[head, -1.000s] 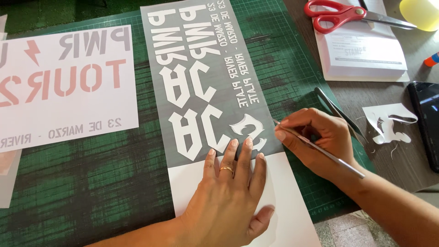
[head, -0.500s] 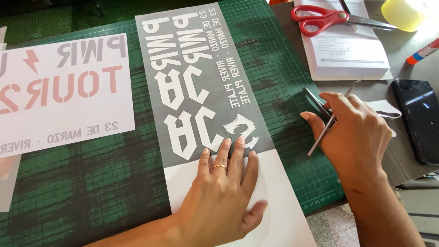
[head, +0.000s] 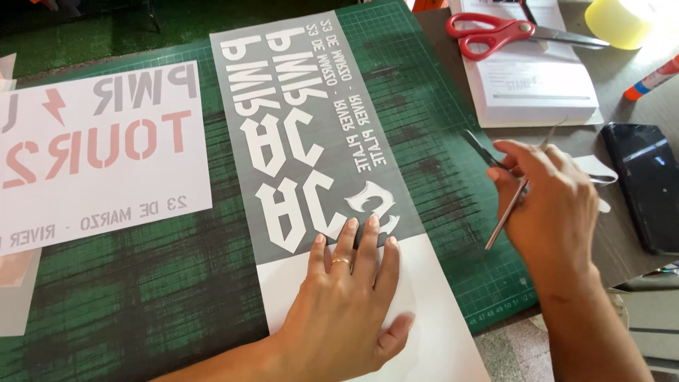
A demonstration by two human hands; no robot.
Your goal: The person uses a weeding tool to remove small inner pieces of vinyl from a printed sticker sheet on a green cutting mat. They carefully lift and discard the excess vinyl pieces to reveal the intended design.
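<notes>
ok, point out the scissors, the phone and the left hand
scissors [head: 488, 32], head view, on the red handle
phone [head: 647, 187], head view, middle of the dark screen
left hand [head: 346, 304], head view, back of the hand

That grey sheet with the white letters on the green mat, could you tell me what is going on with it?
A person's left hand presses flat on the grey vinyl sheet with mirrored white lettering, which lies on the green gridded cutting mat. The right hand holds a thin metal weeding tool off to the side, over the mat's edge, apart from the sheet.
</notes>
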